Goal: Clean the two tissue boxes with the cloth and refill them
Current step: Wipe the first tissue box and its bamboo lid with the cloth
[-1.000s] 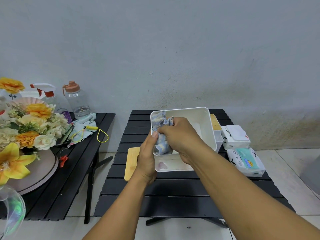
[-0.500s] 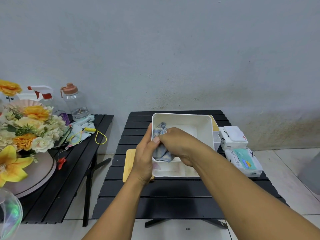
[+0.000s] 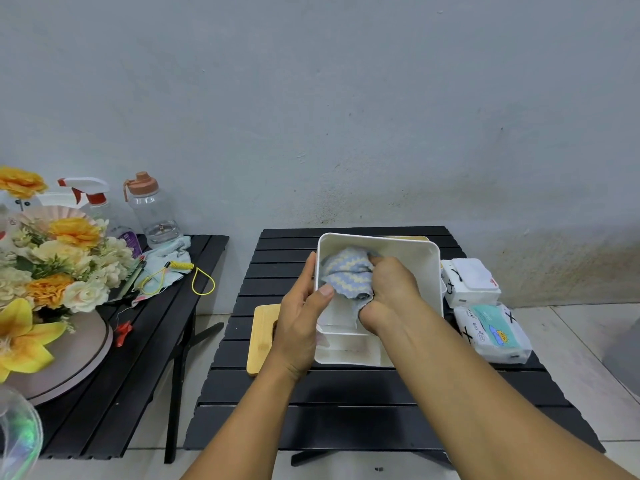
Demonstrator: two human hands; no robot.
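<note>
A white open tissue box [image 3: 420, 271] rests on the black slatted table [image 3: 346, 393], tilted toward me. My left hand [image 3: 301, 317] grips its left wall, thumb over the rim. Inside the box, my right hand [image 3: 389, 292] holds a bunched blue and cream cloth [image 3: 348, 273] against the left inner wall. A bamboo lid [image 3: 261, 336] lies flat on the table left of the box, partly under my left hand. The second box [image 3: 424, 239] shows only a bamboo-topped edge behind the first. Two tissue packs [image 3: 472, 282] [image 3: 493, 332] lie to the right.
A second black table [image 3: 114, 375] stands at the left with a flower arrangement [image 3: 48, 265], a spray bottle [image 3: 93, 199], a clear water bottle [image 3: 154, 211], a pale cloth and a yellow coiled cord [image 3: 183, 271]. A grey wall stands close behind both tables.
The box has tipped lower onto the table and moved slightly right. My right hand has moved the cloth down, then up along the left inner wall. My left hand stays on the left wall.
</note>
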